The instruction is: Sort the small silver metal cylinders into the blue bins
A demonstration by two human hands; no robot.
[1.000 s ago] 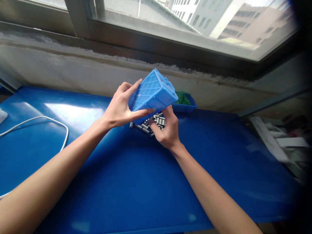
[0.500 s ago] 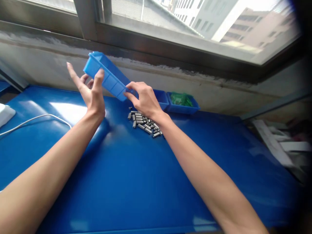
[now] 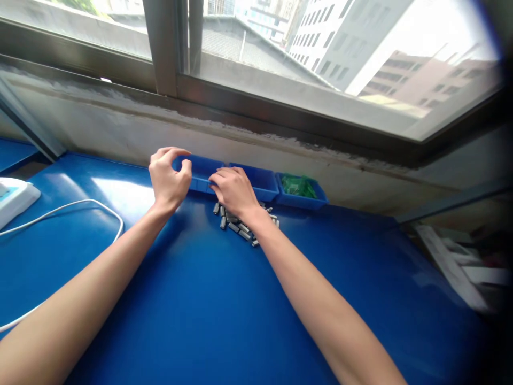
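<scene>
A long blue plastic bin [image 3: 202, 185] sits on the blue table at the foot of the wall, left of two other bins. My left hand [image 3: 169, 179] is at its left end, thumb and forefinger curved apart with a gap between them. Over its front right corner is my right hand [image 3: 234, 190], fingers curled onto the rim; the fingertips are partly hidden. Below that hand lies a pile of short grey metal cylinders [image 3: 239, 230], some covered by the hand and wrist.
A middle blue bin [image 3: 264, 193] stands beside a blue bin of green packets [image 3: 298, 185]. On the left are a white device [image 3: 18, 200] and a white cable [image 3: 92, 201] across the table [image 3: 224, 310]. Behind rise a wall and a window frame [image 3: 280, 112]. Pale boards [image 3: 452, 267] lie at the right.
The blue bin, tilted in the air before, has come down onto the table in line with the other bins. Both hands have lowered with it, and the view has tipped up.
</scene>
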